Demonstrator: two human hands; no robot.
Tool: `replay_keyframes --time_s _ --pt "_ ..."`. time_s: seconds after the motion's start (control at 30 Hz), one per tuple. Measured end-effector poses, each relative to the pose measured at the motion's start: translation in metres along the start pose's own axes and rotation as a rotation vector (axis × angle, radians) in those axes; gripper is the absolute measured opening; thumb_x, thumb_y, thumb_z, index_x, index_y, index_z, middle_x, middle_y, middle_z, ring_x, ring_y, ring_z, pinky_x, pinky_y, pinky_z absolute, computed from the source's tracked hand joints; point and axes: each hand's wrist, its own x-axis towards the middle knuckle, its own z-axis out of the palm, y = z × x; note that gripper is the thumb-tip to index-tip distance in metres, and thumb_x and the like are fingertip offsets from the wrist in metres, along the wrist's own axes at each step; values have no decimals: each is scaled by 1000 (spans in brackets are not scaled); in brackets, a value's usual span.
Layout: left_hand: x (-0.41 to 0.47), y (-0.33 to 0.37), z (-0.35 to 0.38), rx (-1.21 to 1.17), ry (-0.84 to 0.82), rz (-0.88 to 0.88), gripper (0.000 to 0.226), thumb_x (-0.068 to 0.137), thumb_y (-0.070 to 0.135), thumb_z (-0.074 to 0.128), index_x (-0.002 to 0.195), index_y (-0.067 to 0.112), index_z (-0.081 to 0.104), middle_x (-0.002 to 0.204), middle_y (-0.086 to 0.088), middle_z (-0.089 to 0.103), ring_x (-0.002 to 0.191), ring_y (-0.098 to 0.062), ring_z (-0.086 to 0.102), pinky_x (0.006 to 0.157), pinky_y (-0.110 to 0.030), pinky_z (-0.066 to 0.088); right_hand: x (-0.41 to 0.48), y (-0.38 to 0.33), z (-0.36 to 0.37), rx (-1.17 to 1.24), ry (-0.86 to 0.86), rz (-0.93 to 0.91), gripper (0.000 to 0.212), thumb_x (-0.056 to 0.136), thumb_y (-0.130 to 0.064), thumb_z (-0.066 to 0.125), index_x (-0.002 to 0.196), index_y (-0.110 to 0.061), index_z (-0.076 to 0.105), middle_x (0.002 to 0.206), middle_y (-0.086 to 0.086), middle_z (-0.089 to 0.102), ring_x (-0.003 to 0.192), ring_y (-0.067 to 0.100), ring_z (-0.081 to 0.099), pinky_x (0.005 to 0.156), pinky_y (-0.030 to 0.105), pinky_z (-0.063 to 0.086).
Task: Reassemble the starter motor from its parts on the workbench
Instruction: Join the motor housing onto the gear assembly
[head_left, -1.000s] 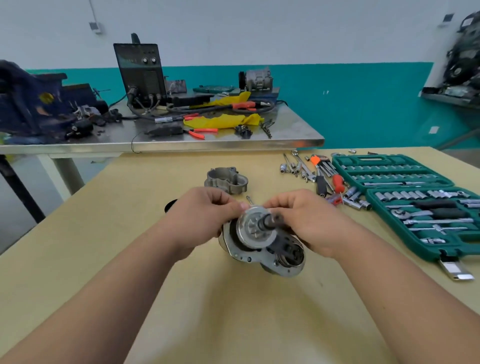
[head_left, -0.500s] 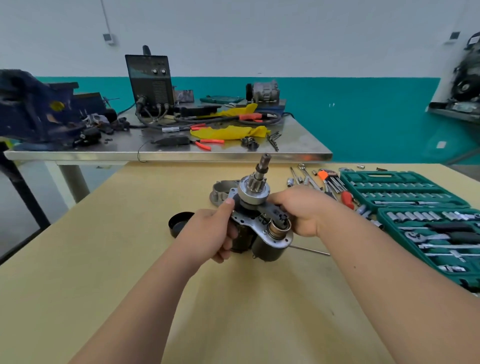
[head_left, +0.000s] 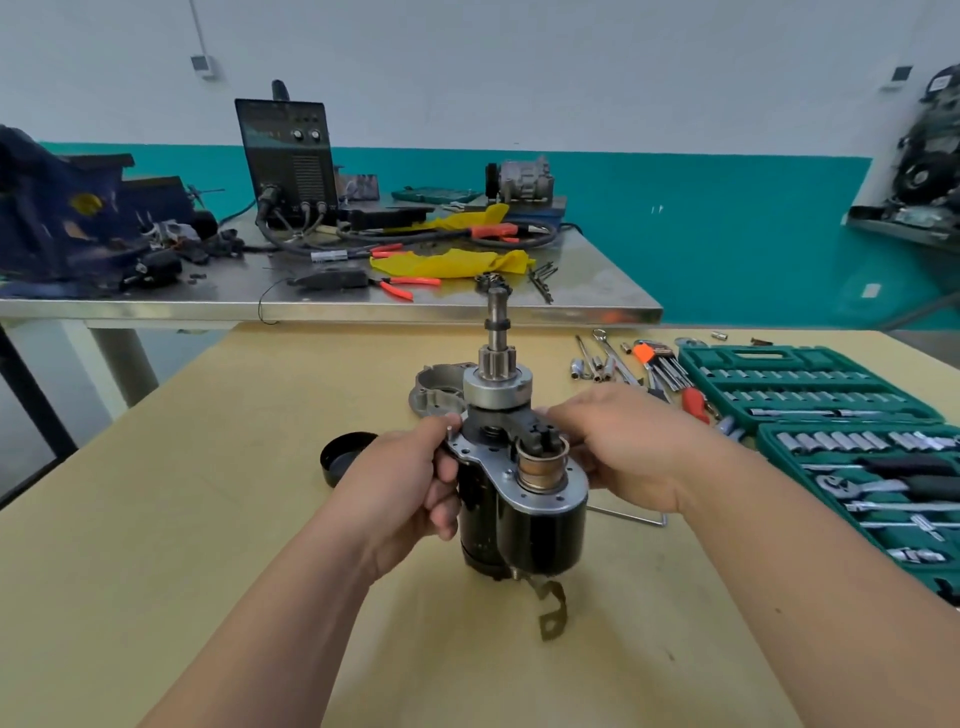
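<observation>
The starter motor (head_left: 524, 525) stands upright on the wooden workbench (head_left: 182, 545), black body down. Its pinion shaft (head_left: 498, 332) points up above a silver clutch drum. A grey mounting plate tops the body, with a brass-ringed solenoid plunger (head_left: 540, 467) at its near end. My left hand (head_left: 405, 488) grips the plate's left edge and the body. My right hand (head_left: 618, 447) holds the plate's right side. The grey nose housing (head_left: 434, 392) lies just behind the motor.
A black round cap (head_left: 345, 457) sits left of the motor. A thin metal rod (head_left: 628, 515) lies to its right. Open green socket-set cases (head_left: 810, 395) and loose wrenches and hex keys (head_left: 654, 358) fill the right side. A cluttered steel table (head_left: 322, 306) stands behind.
The motor was tipped with its pinion facing me; both hands have turned it upright and now it stands on the bench. The camera view has moved closer.
</observation>
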Motion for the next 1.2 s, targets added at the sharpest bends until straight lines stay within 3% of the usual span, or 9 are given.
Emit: replay_keyframes --time_s 0.1,0.23,0.5,0.57,0.67,0.8,0.93,1.1,1.2 --pt "5 1 -1 -35 -28 -3 63 99 33 46 38 20 42 36 1 25 32 -16 29 38 -21 34 4 1 6 -11 45 -16 29 99 -28 53 96 -1 62 79 22 57 62 25 47 54 33 40" --pt "3 -3 -4 -53 -75 14 61 99 35 46 40 19 46 36 0 27 33 -16 31 39 -21 35 9 3 11 89 72 22 28 93 -21 56 106 2 67 96 23 70 80 27 60 72 39 48" --pt "3 -3 -5 -35 -79 25 58 97 35 49 42 18 46 37 0 26 33 -16 30 39 -24 35 2 15 14 363 37 70 20 98 -22 50 94 -7 62 91 16 51 86 28 45 78 41 36" --pt "4 -2 -4 -28 -65 21 59 97 38 49 42 19 45 37 0 26 33 -16 31 38 -25 35 2 17 16 399 67 40 21 99 -20 49 87 -7 62 79 16 51 76 28 47 72 38 39" --pt "6 -4 -2 6 -32 42 62 97 50 43 43 20 45 40 -1 28 35 -19 33 40 -26 37 4 19 18 436 82 6 20 99 -17 50 83 -9 58 54 3 49 44 14 43 44 24 34" --pt "10 -3 -2 8 -1 37 54 96 45 46 51 17 41 41 -1 26 35 -19 31 41 -24 35 5 19 20 548 57 -2 29 101 -13 44 75 -8 53 46 1 42 32 9 31 30 19 28" --pt "10 -3 -4 -11 -25 -11 52 90 38 49 44 18 41 39 2 23 33 -16 27 40 -22 32 5 23 21 483 38 -18 30 99 -16 46 71 -9 55 45 -1 40 33 9 30 41 24 24" --pt "4 -1 -4 -26 -57 0 40 63 46 61 44 17 42 38 2 22 33 -15 27 39 -21 32 5 27 21 393 19 -111 17 97 -10 48 98 -2 62 61 11 48 49 20 43 47 27 34" --pt "2 -3 -2 -41 -38 27 43 72 47 61 44 19 44 39 2 24 34 -15 28 41 -22 32 3 27 21 377 45 -132 20 96 -10 51 85 -4 67 71 15 50 58 25 42 50 31 32"
